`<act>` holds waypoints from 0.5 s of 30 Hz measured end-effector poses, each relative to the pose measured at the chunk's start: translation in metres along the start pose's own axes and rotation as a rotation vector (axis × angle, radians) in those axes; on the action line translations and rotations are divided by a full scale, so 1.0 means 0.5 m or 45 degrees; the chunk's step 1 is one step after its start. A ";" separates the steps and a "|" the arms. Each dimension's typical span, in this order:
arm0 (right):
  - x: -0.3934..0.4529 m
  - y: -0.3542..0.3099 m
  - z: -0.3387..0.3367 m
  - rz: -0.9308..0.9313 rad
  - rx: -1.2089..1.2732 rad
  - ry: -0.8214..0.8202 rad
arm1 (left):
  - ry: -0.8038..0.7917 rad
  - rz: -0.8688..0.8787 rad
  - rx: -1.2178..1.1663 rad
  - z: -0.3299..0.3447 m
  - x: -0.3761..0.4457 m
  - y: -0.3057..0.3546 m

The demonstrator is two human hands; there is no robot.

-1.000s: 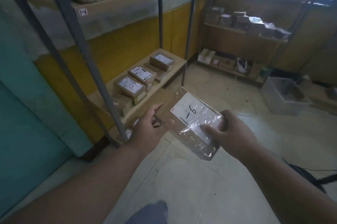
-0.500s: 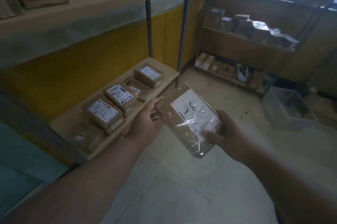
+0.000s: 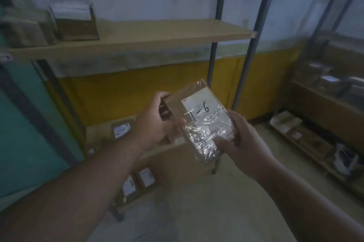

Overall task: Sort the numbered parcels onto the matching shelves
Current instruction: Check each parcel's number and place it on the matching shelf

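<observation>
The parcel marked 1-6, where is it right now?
Head view, centre: the parcel marked 1-6 is held in both hands, left hand and right hand, below the wooden shelf, by the grey upright.

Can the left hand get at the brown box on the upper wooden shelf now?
Probably not now: the left hand grips the plastic-wrapped brown parcel marked 1-6, and the brown box sits higher, far left.

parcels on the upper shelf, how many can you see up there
2. A box stands at the left of the upper shelf, and a blurred one sits beside it at the picture's left edge. More may lie out of view.
</observation>
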State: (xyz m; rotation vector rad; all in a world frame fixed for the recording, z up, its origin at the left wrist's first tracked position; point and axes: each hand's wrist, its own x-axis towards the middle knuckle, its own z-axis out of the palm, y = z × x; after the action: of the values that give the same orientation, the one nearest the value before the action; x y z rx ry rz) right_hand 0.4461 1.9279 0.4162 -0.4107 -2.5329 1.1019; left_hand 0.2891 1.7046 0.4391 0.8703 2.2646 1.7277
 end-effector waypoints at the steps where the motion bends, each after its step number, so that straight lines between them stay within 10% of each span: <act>1: 0.022 -0.009 -0.023 -0.079 0.062 -0.075 | 0.055 0.017 0.017 -0.009 0.012 0.027; 15: 0.260 -0.220 -0.068 -0.634 0.284 -0.278 | 0.399 0.213 0.556 -0.222 0.070 0.268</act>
State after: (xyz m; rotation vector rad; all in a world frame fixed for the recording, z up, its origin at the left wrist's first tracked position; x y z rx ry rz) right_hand 0.3303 1.9286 0.5454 0.4002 -2.4465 1.2516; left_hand 0.2560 1.6533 0.6057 0.9420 2.9272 1.5451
